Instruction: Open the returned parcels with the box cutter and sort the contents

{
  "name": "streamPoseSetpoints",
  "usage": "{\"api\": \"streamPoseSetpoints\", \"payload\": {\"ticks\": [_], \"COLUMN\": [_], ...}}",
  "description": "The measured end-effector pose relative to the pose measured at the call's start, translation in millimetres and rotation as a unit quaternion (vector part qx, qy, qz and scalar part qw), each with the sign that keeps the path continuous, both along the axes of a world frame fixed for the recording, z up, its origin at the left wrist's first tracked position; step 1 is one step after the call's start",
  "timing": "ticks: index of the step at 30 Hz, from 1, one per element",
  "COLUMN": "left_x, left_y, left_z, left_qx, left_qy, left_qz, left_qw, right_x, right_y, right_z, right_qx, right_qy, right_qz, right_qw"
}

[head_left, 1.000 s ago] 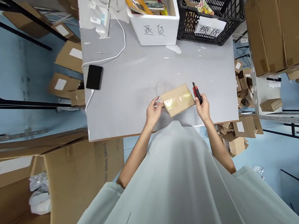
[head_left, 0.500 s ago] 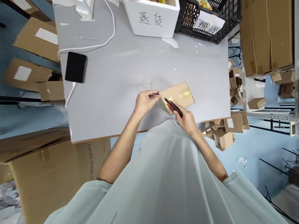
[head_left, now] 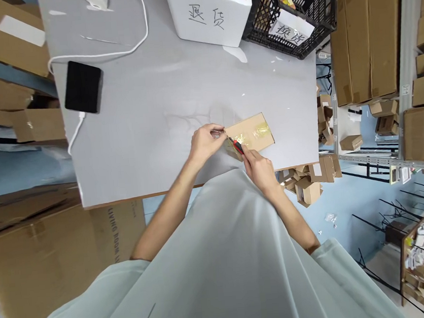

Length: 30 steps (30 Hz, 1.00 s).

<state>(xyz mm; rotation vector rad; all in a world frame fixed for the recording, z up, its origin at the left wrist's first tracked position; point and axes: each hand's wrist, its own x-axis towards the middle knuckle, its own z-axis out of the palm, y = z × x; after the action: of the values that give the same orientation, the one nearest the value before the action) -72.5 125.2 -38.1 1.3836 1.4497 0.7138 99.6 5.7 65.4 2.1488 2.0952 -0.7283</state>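
A small brown cardboard box (head_left: 248, 128) with strips of shiny clear tape lies near the front edge of the table. At its left corner, my left hand (head_left: 206, 142) pinches the edge between thumb and fingers. A thin strip shows between those fingers, too small to make out. My right hand (head_left: 260, 170) is wrapped round a red and black utility knife (head_left: 238, 147). The knife's tip is at the taped left end of the box, close to my left fingertips. Most of the knife's handle is hidden in my right hand.
On the grey table (head_left: 137, 111) lies a black square device (head_left: 83, 87) with a white cable (head_left: 113, 53). A white foam bin (head_left: 209, 18) and a black plastic crate (head_left: 296, 18) stand at the back. A large carton (head_left: 57, 256) is at the lower left.
My right hand has turned the utility knife, so its tip has come nearer my left fingertips and less of its handle shows. The view has shifted slightly; the box remains in place.
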Motion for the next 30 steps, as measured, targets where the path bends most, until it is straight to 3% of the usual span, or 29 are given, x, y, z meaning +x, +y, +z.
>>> {"api": "streamPoseSetpoints", "payload": {"ticks": [6, 11, 16, 23, 30], "left_x": [2.1, 3.6, 7.8, 14.1, 13.4], "left_y": [-0.6, -14.7, -22.9, -31.5, -33.2], "left_z": [-5.3, 5.6, 13.3, 11.4, 11.8], "left_qx": [-0.023, 0.007, 0.03, 0.044, 0.052], "left_qy": [-0.045, -0.003, 0.023, 0.033, 0.045], "left_qz": [-0.012, 0.008, 0.023, 0.052, 0.026], "left_qw": [0.999, 1.0, 0.999, 0.997, 0.997], "right_x": [-16.9, -20.8, -19.1, -4.2, 9.7], "right_y": [3.4, 0.5, -7.6, -48.7, -58.3], "right_z": [20.7, 31.9, 32.7, 32.1, 23.5], "right_qx": [-0.056, -0.102, -0.105, -0.111, -0.087], "right_qy": [-0.082, -0.127, -0.14, -0.16, -0.084], "right_qz": [0.012, 0.022, 0.035, 0.018, 0.002], "right_qw": [0.995, 0.986, 0.984, 0.981, 0.993]}}
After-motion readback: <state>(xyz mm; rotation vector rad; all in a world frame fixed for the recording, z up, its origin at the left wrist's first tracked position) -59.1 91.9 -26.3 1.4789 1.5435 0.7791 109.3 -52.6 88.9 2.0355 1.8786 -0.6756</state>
